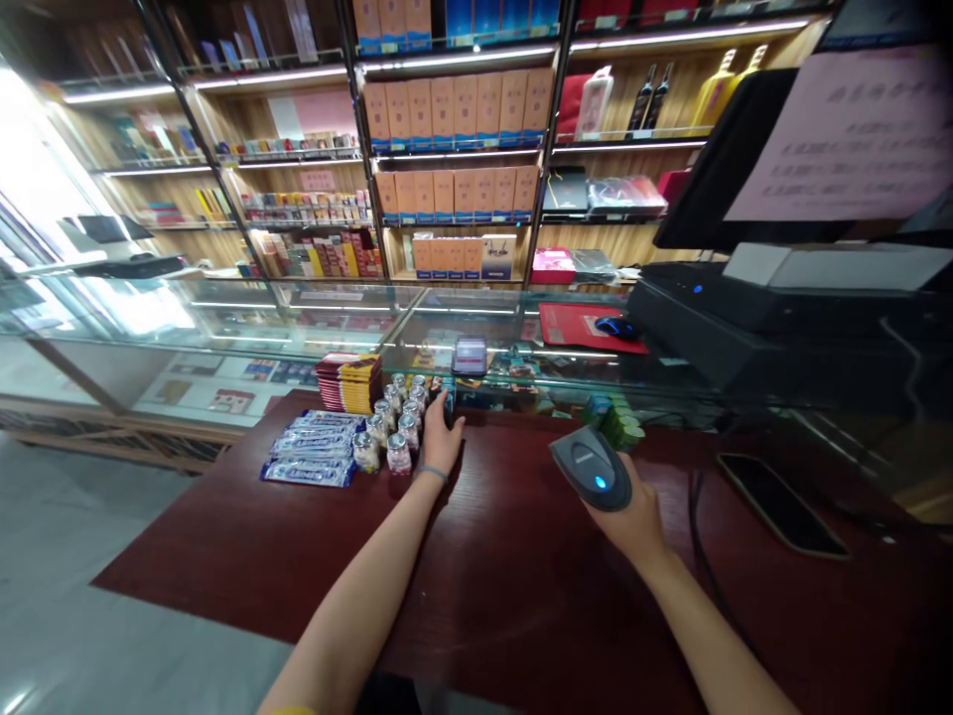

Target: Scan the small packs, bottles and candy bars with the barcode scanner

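My right hand (pixel 641 516) grips a dark grey barcode scanner (pixel 596 467) with a lit blue light; its head points forward and left above the dark red counter. My left hand (pixel 442 442) reaches forward over the counter, thumb and fingers apart, just right of two rows of small clear jars with silvery lids (pixel 399 452). Small packets lie at its fingertips, partly hidden; contact with them is unclear. Left of the jars lie blue-and-white wrapped bars (pixel 313 447), with a stack of red-and-yellow packets (pixel 349 382) behind them. Green cylindrical packs (pixel 621 422) stand beyond the scanner.
A small display (pixel 470 356) stands on the glass case beyond my left hand. At right are a phone (pixel 781 504), a cable (pixel 696 536), a black machine (pixel 745 328) and a monitor (pixel 726 164). A mouse (pixel 614 327) rests on a red mat (pixel 566 328). Stocked shelves line the back.
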The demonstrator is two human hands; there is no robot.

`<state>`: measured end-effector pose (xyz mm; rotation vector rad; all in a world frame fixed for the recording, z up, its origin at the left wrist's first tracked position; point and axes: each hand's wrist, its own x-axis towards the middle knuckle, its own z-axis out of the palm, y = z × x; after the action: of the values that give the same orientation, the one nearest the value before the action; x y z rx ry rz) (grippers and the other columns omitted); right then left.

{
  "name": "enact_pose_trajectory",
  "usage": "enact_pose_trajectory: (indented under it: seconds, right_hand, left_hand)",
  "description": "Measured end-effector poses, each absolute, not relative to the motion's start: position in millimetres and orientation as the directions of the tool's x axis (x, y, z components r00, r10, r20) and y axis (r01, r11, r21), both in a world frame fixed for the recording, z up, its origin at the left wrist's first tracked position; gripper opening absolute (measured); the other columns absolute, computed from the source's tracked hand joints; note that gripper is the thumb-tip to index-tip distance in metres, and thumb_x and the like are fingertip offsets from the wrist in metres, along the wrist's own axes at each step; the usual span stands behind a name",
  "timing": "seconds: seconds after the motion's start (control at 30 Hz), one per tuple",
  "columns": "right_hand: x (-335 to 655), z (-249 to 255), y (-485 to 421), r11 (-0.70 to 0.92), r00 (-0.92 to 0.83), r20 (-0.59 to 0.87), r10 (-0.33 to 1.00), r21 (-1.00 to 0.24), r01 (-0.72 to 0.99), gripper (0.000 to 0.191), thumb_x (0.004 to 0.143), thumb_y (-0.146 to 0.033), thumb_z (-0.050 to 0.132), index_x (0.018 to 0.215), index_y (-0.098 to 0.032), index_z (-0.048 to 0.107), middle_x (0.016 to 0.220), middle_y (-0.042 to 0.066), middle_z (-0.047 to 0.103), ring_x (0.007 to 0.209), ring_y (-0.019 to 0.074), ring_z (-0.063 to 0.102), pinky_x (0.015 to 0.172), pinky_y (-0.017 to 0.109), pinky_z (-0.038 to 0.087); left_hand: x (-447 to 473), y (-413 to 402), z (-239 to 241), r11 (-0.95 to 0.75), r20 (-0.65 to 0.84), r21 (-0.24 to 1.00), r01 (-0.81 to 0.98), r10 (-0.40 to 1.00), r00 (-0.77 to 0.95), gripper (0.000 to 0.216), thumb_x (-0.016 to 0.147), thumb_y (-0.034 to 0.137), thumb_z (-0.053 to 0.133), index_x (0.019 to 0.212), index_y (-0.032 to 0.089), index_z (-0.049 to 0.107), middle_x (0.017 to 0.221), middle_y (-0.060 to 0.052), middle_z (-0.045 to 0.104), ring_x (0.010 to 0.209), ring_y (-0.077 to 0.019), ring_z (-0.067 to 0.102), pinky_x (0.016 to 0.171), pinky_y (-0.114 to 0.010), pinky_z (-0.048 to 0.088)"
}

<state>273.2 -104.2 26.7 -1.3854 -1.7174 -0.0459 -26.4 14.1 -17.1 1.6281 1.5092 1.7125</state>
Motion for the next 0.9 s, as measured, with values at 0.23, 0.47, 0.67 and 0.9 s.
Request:
enact_pose_trajectory:
  seconds: [0.23,0.47,0.67,0.9]
  right_hand:
    - [272.1,25.5,-105.7,0.348,0.041,0.643,0.765,-0.466,0.813,0.038,0.076,-0.033,0.063,0.111,-0.023,0.056,0.074,0.005,0.074,0.062,0.0266,0.072,0.058,0.032,0.052]
    - [274.5,40.9,-106.2,0.463,-0.286,0.558,0.779,-0.203,0.863,0.048,0.07,-0.024,0.062,0.118,-0.021,0.058,0.071,0.004,0.074,0.063,0.0266,0.073,0.059,0.03,0.049]
    - [251.0,55.7,-115.9,0.561,-0.5,0.357,0.789,-0.089,0.823,0.056,0.069,-0.022,0.064,0.123,-0.021,0.054,0.081,0.005,0.078,0.068,0.0239,0.074,0.059,0.026,0.042]
    - [246.5,59.9,-118.5,0.567,-0.539,0.229,0.81,-0.074,0.82,0.035,0.071,-0.022,0.065,0.104,-0.022,0.055,0.079,0.004,0.078,0.071,0.0248,0.075,0.057,0.027,0.034]
  left_hand:
    - [-25.4,3.1,-10.8,-0.402,0.475,0.875,0.269,0.817,-0.326,0.037,0.093,0.027,0.061,0.13,0.022,0.062,0.133,-0.01,0.063,0.129,-0.0252,0.057,0.116,-0.043,0.039]
    - [-18.6,-5.9,-4.6,-0.13,0.138,0.949,-0.287,0.99,0.008,0.057,0.091,0.048,0.066,0.141,0.025,0.053,0.12,-0.012,0.069,0.101,-0.0229,0.07,0.078,-0.032,0.058]
    - [-17.9,-8.9,-4.1,-0.006,0.076,0.935,-0.356,0.98,0.182,0.062,0.086,0.05,0.072,0.141,0.026,0.055,0.122,-0.012,0.069,0.1,-0.022,0.07,0.075,-0.03,0.058]
    - [-20.6,-9.3,-1.3,0.019,0.05,0.944,-0.329,0.978,0.201,0.066,0.085,0.052,0.073,0.142,0.027,0.054,0.125,-0.015,0.069,0.104,-0.0266,0.07,0.08,-0.037,0.059]
